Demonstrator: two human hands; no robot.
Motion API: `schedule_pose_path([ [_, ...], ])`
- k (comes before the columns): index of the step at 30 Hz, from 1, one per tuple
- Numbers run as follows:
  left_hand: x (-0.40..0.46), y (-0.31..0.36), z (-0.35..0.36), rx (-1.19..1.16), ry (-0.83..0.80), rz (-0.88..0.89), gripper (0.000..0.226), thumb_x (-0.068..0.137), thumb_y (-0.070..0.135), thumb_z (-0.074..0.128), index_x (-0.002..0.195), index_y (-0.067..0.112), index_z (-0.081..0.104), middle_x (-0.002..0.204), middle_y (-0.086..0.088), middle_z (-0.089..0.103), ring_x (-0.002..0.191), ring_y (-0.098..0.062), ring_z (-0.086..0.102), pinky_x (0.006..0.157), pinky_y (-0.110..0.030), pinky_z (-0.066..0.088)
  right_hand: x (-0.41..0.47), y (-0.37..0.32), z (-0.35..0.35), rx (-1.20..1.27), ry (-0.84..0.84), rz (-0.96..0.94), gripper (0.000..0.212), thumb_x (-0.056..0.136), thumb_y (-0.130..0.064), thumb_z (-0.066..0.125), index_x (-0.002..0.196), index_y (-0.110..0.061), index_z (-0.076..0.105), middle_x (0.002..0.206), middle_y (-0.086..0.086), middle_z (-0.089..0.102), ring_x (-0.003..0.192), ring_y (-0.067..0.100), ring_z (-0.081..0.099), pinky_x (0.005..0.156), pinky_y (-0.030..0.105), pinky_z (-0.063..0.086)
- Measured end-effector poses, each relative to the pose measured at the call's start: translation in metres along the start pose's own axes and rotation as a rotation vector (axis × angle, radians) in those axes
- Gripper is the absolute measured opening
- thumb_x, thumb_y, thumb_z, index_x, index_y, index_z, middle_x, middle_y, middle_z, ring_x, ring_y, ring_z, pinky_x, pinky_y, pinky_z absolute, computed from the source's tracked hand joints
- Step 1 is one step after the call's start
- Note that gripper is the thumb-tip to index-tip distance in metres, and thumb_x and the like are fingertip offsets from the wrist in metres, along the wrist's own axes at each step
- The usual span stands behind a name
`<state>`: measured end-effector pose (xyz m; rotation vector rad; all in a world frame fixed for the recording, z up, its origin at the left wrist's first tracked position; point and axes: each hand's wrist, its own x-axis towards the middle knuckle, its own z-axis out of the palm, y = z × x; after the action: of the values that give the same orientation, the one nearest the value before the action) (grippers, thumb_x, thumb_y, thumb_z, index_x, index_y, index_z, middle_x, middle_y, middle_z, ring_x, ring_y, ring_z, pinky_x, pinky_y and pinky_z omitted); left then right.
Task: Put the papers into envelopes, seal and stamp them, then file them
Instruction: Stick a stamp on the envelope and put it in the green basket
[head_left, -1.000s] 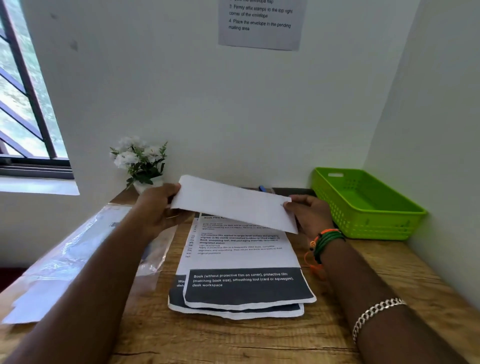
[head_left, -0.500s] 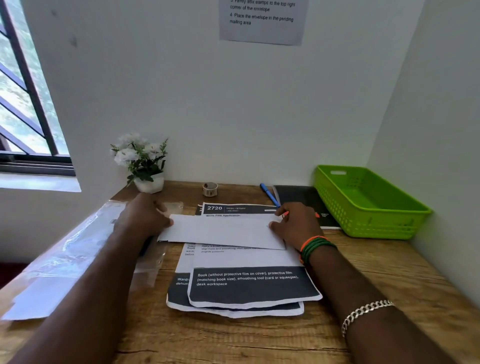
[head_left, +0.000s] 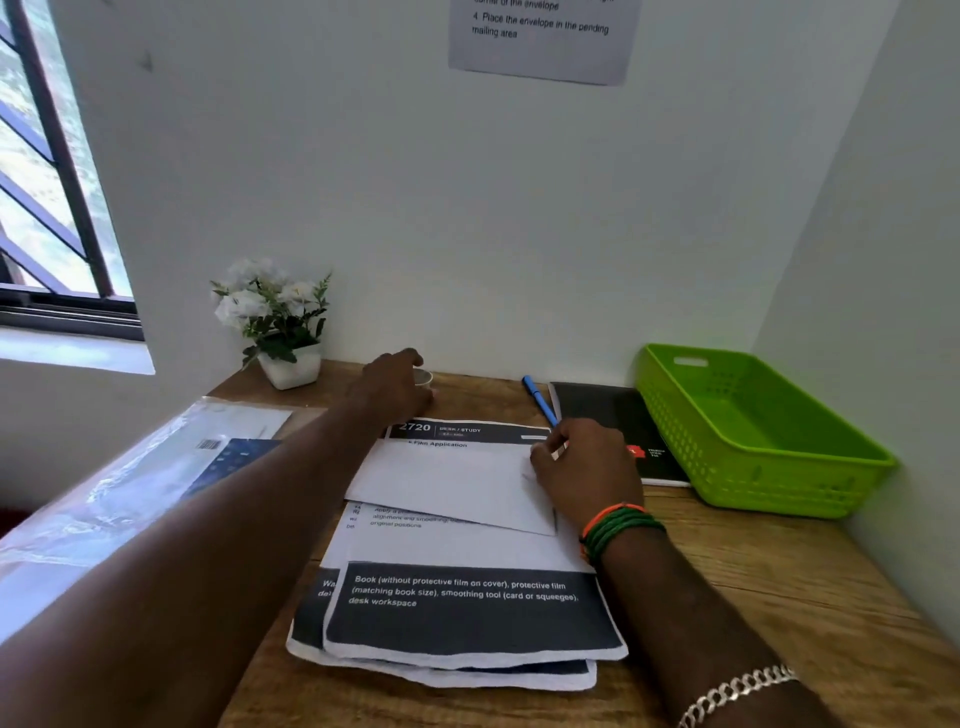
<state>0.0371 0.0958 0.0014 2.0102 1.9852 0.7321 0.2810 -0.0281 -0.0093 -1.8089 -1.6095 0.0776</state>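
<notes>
Envelope, flat white rectangle, on papers

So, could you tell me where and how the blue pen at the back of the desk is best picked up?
Pinch the blue pen across its bare upper barrel, coming from above. It lies flat and slanted on the desk beside the black notebook, and the right hand covers its near end.

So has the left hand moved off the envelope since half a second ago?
Yes. The left hand has left the envelope and reached toward the back wall, now at the small roll right of the flower pot.
</notes>
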Motion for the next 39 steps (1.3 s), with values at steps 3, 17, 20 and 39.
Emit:
schedule_pose_path([
  [3,0.009,-0.002,0.006,-0.023,0.026,-0.001,0.053,0.082,0.043,0.074,0.131,0.031,0.058,0.129,-0.004,0.066,0.122,-0.027,0.059,0.103,-0.048,0.049,0.002,0.0,0.001,0.03,-0.014,-0.001,0.017,0.082,-0.037,0.069,0.08,-0.02,0.069,0.089,0.007,0.07,0.083,0.024,0.066,0.075,0.027,0.053],
  [17,-0.08,0.047,-0.009,-1.076,-0.212,0.244,0.054,0.087,0.002,0.076,0.136,0.02,0.061,0.127,-0.009,0.067,0.113,-0.025,0.069,0.096,-0.04,0.058,-0.004,-0.025,-0.013,0.546,0.15,-0.202,0.018,0.08,-0.02,0.076,0.097,-0.021,0.074,0.081,-0.007,0.071,0.071,0.007,0.063,0.07,0.019,0.051],
  [20,-0.094,0.055,-0.01,-1.139,-0.299,0.277,0.055,0.091,-0.003,0.071,0.138,0.022,0.06,0.132,-0.008,0.065,0.119,-0.03,0.067,0.102,-0.048,0.055,-0.004,-0.027,-0.014,0.655,0.084,-0.241,0.037,0.079,-0.016,0.079,0.114,-0.021,0.069,0.102,-0.005,0.071,0.09,0.003,0.067,0.078,0.015,0.053],
  [39,-0.107,0.068,-0.014,-0.967,-0.317,0.413,0.045,0.086,-0.011,0.071,0.119,0.02,0.065,0.127,0.003,0.067,0.119,-0.018,0.067,0.086,-0.028,0.057,0.004,-0.018,-0.013,0.876,0.146,-0.138,0.014,0.086,-0.008,0.073,0.095,-0.019,0.071,0.09,0.002,0.073,0.086,0.021,0.07,0.074,0.028,0.059],
])
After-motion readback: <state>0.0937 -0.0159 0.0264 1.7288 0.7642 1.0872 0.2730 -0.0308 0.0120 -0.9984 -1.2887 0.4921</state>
